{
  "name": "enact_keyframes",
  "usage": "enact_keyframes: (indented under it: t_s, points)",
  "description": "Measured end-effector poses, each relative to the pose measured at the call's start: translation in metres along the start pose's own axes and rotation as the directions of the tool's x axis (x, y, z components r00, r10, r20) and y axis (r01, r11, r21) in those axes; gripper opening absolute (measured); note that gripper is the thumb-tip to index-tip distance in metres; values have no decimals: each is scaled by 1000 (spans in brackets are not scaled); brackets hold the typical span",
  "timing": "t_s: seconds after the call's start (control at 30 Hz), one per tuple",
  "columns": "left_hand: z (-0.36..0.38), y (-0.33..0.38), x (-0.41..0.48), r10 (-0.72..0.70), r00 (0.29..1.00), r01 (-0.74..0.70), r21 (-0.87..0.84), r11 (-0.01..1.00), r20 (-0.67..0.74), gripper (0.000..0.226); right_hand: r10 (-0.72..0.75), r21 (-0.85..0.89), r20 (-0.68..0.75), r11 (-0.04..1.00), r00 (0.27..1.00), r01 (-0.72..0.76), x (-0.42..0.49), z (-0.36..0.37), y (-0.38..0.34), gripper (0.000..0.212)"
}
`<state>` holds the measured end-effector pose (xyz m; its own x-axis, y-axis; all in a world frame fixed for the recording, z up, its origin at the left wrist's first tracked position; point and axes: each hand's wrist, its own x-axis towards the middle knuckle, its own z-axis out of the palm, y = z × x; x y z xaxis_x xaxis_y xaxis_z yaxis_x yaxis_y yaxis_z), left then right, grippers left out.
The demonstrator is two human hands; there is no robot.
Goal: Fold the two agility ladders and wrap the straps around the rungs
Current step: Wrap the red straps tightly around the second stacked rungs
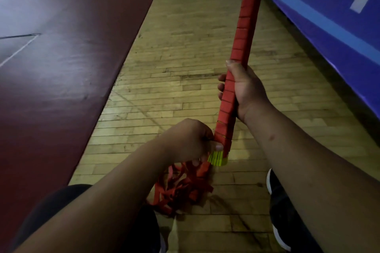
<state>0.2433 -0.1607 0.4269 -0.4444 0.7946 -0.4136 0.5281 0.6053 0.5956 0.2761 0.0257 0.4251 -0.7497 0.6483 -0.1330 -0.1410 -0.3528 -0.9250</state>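
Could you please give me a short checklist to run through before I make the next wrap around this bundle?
1. Right hand grips the rung bundle mid-length: ok.
2. Left hand pinches the loose straps at the bundle's lower end: ok.
3. Wraps lie side by side down to the yellow rung ends: ok.
4. Remaining loose straps free of tangles: not ok, they are heaped on the floor.
5. Strap clear of the shoe: ok.
6. Second ladder folded: cannot tell.

Straps (pixel 181 187) below the bundled rungs (pixel 244 20)
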Motion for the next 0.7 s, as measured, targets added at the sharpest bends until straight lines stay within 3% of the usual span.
enact_keyframes:
  t_s: [0.23, 0.4, 0.47, 0.57, 0.7]
  points:
    - [13, 1, -5, 22, 981, -25, -12, 1000, -191, 26, -30, -24, -112, 999, 993, 28, 0, 0, -6, 31]
    - [16, 0, -5, 16, 976, -6, 47, 999, -217, 48, -41, -67, -172, 997, 984, 30, -1, -1, -6, 31]
    - [18, 1, -3, 15, 973, -5, 44, 999, -229, 45, -39, -60, -177, 998, 983, 28, -1, -1, -5, 33]
    - [16, 0, -3, 26, 979, -38, -59, 998, -201, 33, -4, -15, -133, 1000, 991, 2, 0, -2, -6, 35]
    - [1, -5, -5, 79, 992, -101, -247, 964, -98, 20, 90, 210, 51, 973, 995, -99, 0, -5, -17, 32]
